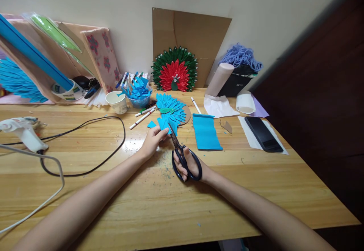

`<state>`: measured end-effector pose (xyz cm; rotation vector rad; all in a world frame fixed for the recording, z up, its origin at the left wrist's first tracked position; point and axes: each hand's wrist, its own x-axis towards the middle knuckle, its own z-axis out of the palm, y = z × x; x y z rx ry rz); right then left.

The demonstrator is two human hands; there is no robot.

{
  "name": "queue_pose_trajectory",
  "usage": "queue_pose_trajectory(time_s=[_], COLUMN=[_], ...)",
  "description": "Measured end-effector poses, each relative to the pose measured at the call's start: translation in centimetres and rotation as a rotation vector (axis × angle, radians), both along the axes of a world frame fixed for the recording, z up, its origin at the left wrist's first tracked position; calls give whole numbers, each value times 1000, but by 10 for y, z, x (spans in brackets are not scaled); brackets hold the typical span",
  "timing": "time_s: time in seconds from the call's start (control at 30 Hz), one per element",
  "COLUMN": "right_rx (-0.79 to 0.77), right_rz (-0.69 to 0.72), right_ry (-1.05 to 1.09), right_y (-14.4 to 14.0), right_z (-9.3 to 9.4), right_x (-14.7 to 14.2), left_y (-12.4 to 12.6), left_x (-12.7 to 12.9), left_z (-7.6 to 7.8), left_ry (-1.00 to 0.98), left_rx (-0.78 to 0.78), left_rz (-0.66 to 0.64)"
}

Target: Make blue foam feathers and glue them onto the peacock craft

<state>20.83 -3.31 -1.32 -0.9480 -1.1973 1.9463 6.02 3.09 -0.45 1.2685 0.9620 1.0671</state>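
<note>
My left hand [153,141] pinches a small piece of blue crepe paper [164,124] above the table. Black-handled scissors [181,154] are in my right hand [191,163], fingers through the loops, with the blades pointing away from me and meeting the blue paper. Just beyond lies a fan of blue paper petals [173,107] on a round cardboard base [187,115], with a green piece across it. To the right, a larger blue crepe paper sheet [207,131] lies flat. A small blue scrap [151,124] rests by my left hand.
A glue gun [24,133] and its looping black cable [122,145] lie at left. Further back stand a paper cup [117,102], a tub of blue pieces [139,97] and a red-green peacock craft [174,71] before cardboard [190,31]. A phone [263,133] lies at right.
</note>
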Motion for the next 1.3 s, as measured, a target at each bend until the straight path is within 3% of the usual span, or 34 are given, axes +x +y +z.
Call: queue_pose_trajectory(time_s=[0.2, 0.5, 0.9, 1.1, 1.3], right_rx=[-34, -42, -22, -78, -88], right_rz=[29, -63, -21, 12, 65], right_ry=[28, 35, 77, 207, 233], right_y=[2, -1, 1, 4, 5], right_z=[-5, -4, -7, -15, -18], right_x=[5, -2, 2, 2, 3], left_y=[-2, -3, -3, -4, -4], left_x=[-1, 0, 0, 0, -2], left_z=[2, 6, 8, 11, 8], left_ry=[22, 8, -2, -23, -54], left_rx=[-20, -19, -65, -71, -14], left_rz=[-81, -59, -140, -76, 107])
